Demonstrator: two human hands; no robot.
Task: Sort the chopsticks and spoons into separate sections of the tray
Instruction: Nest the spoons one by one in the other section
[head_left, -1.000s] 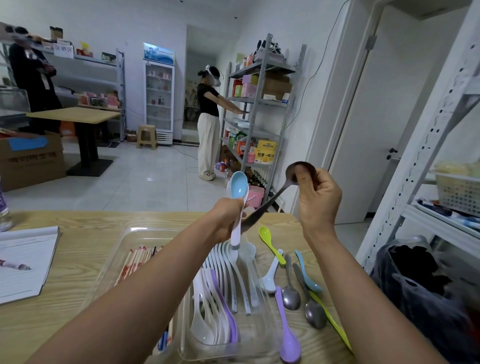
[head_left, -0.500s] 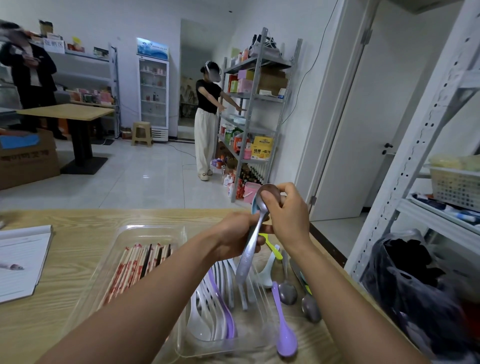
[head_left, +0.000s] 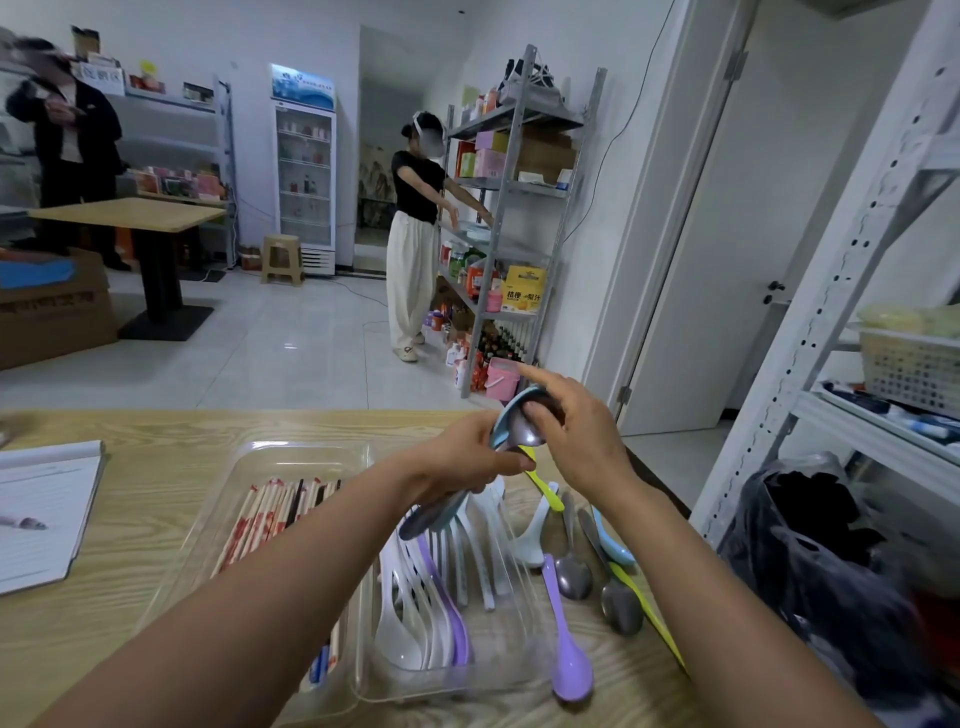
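Two hands are up over the clear tray (head_left: 249, 470) on the wooden surface (head_left: 156, 431). Far left: a notebook (head_left: 41, 514) with a pen on it. Tray's left section holds the chopsticks (head_left: 265, 514) (red-and-white wrappers, a few dark ones). Right section holds white spoons (head_left: 415, 597) plus one purple, lying lengthwise. Left hand (head_left: 462, 457) has its grip clamped on a blue spoon (head_left: 506, 415) and a metal spoon (head_left: 522, 431) together, handles angled down over the right section. Right hand (head_left: 576, 431) touches the metal bowl, index finger straight out, other fingers curled at it; pinch or mere touch, cannot tell. Right of the tray, loose on the surface: purple spoon (head_left: 569, 644), two metal ones, one white, one blue, two yellow-green
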